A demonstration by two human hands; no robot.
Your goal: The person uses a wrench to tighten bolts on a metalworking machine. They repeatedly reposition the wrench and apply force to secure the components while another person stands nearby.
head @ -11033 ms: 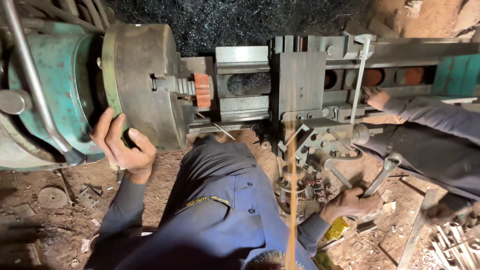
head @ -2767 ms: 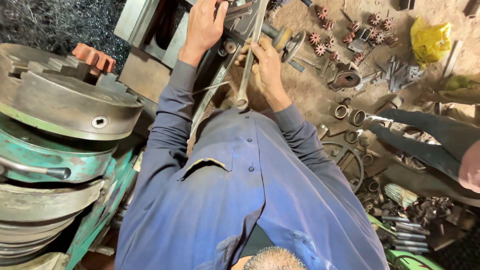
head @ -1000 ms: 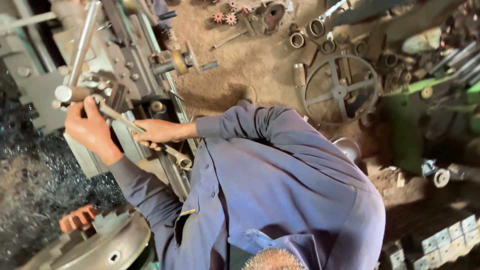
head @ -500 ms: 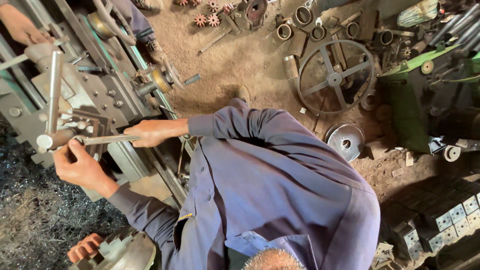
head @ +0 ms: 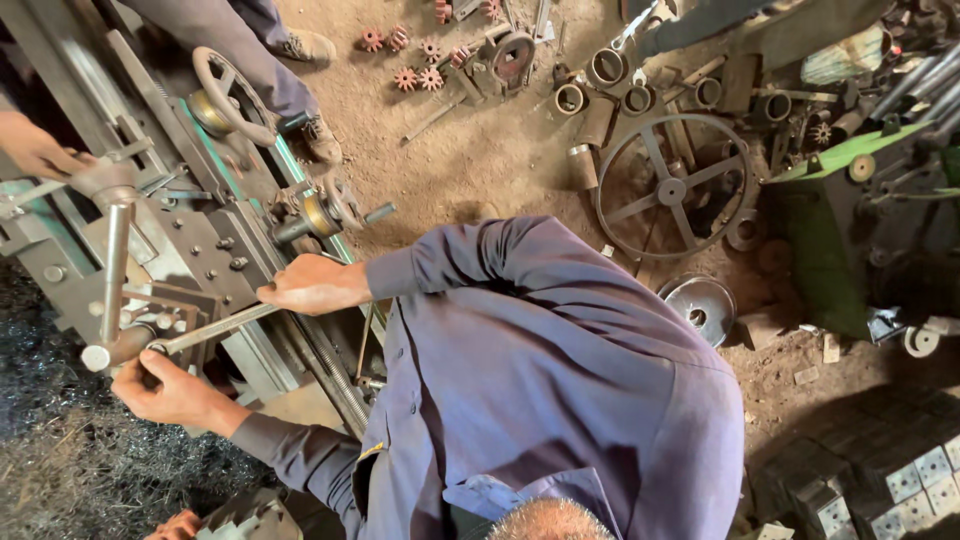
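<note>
Since half a second ago the wrench (head: 215, 326), left of centre on the lathe (head: 190, 250), has swung flatter. The right hand (head: 305, 285) is clenched on its shaft; the left hand (head: 165, 390) is closed round its head at the tool post (head: 115, 270). No packages or signs show; a green machine (head: 850, 210) stands at right, and a co-worker's hand (head: 35, 150) rests upper left.
</note>
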